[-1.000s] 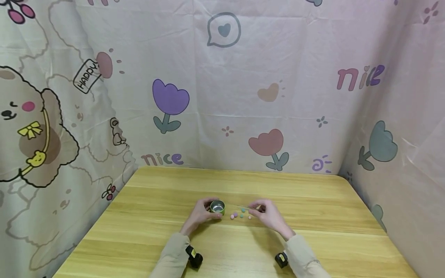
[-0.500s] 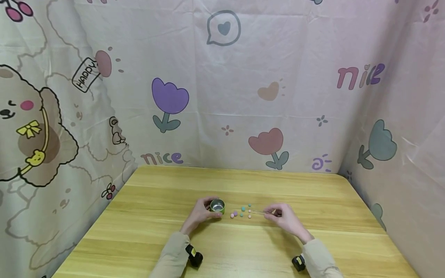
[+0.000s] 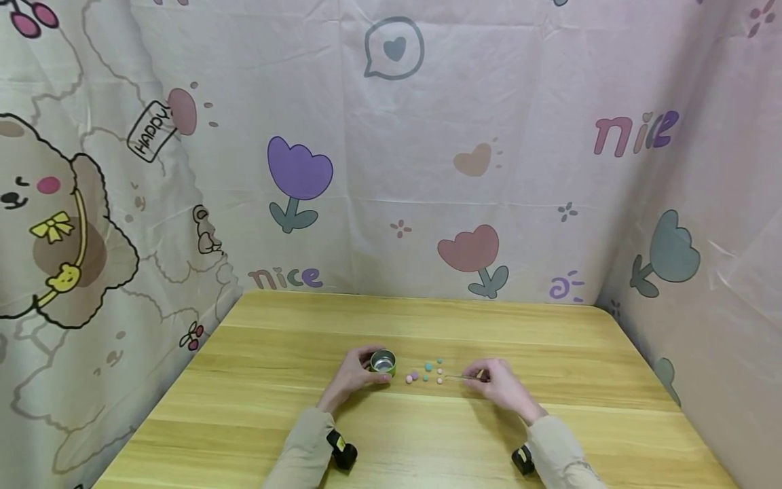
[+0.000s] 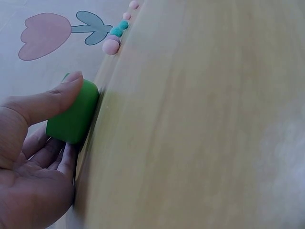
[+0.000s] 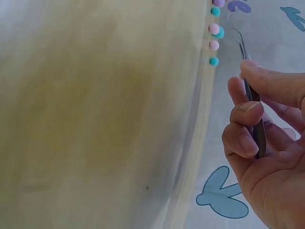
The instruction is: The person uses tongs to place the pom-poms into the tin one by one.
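One tin (image 3: 383,363) — six small balls (image 3: 425,373)

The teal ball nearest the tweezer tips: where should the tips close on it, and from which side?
Judging by pose, across its middle, from the right: the tweezers in the right hand already point left at the teal ball. It is round and lies apart from the other balls, so any pair of opposite sides would probably serve.
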`<state>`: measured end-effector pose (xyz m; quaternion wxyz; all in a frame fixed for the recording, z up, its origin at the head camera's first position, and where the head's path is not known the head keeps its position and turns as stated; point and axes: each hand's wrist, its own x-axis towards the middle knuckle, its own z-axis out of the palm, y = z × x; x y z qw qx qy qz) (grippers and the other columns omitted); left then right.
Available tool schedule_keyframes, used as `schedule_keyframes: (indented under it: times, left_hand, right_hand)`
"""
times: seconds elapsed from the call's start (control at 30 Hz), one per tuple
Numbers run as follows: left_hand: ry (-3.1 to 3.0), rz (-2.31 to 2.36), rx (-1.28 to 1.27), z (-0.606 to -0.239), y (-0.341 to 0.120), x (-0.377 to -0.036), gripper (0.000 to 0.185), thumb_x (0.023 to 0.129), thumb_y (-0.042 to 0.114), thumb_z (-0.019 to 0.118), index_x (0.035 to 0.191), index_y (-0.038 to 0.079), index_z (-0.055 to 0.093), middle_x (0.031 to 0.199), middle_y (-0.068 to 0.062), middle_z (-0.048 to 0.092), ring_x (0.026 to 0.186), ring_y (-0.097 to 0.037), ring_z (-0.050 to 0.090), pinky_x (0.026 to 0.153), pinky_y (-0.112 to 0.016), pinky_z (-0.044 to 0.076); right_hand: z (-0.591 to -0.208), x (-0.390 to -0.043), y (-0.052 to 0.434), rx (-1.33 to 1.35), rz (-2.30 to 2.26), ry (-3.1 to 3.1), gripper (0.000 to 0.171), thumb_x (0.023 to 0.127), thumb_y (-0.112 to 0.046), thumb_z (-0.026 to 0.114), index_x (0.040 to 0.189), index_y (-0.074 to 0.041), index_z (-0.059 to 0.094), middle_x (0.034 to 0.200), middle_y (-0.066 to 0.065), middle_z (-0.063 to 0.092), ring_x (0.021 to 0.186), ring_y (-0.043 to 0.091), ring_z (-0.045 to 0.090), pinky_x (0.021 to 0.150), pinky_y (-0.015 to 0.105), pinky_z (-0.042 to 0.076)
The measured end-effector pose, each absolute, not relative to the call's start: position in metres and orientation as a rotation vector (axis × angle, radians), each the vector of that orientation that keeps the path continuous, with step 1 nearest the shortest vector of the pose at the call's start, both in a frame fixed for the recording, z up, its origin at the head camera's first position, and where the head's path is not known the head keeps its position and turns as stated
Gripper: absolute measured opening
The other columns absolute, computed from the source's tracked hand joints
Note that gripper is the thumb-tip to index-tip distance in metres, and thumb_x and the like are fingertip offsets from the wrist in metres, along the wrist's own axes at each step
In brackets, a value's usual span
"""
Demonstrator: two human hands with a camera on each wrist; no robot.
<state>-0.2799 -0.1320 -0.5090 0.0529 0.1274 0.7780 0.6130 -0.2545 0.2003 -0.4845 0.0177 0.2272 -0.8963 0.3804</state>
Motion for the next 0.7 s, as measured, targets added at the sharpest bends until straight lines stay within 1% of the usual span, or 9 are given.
schedule_keyframes:
  times: [0.27, 0.5, 0.7]
  left_hand:
    - [2.354, 1.872, 0.408, -0.5066, -0.1334, -0.2779, 0.066, 0.074, -0.004, 0.084, 0.133, -0.011, 0.055, 0.129, -0.030, 0.061, 0.120, -0.044, 0.060, 0.107, -0.052, 0.051]
    - [2.349, 1.871, 0.396, -0.5100, -0.1327, -0.2810, 0.066, 0.075, -0.002, 0.085, 0.133, -0.009, 0.056, 0.129, -0.027, 0.062, 0.122, -0.042, 0.061, 0.108, -0.050, 0.051]
    - [2.347, 1.869, 0.398, -0.5081, -0.1323, -0.2795, 0.066, 0.075, -0.002, 0.084, 0.134, -0.010, 0.056, 0.129, -0.028, 0.062, 0.121, -0.042, 0.061, 0.107, -0.049, 0.051]
  right_hand:
    - [-0.4851, -0.2568, 0.1975, 0.687, 1.159, -2.808, 0.005, 0.088, -0.006, 0.073, 0.092, -0.006, 0.077, 0.083, 0.001, 0.072, 0.060, -0.001, 0.050, 0.053, 0.017, 0.045]
    - [-0.4824, -0.2563, 0.1942, 0.687, 1.188, -2.809, 0.006, 0.087, -0.006, 0.073, 0.092, -0.005, 0.077, 0.083, 0.002, 0.073, 0.060, 0.001, 0.050, 0.052, 0.017, 0.044]
    - [-0.4803, -0.2550, 0.1928, 0.698, 1.212, -2.796, 0.006, 0.087, -0.006, 0.074, 0.092, -0.004, 0.076, 0.083, 0.004, 0.073, 0.058, -0.001, 0.048, 0.051, 0.017, 0.042]
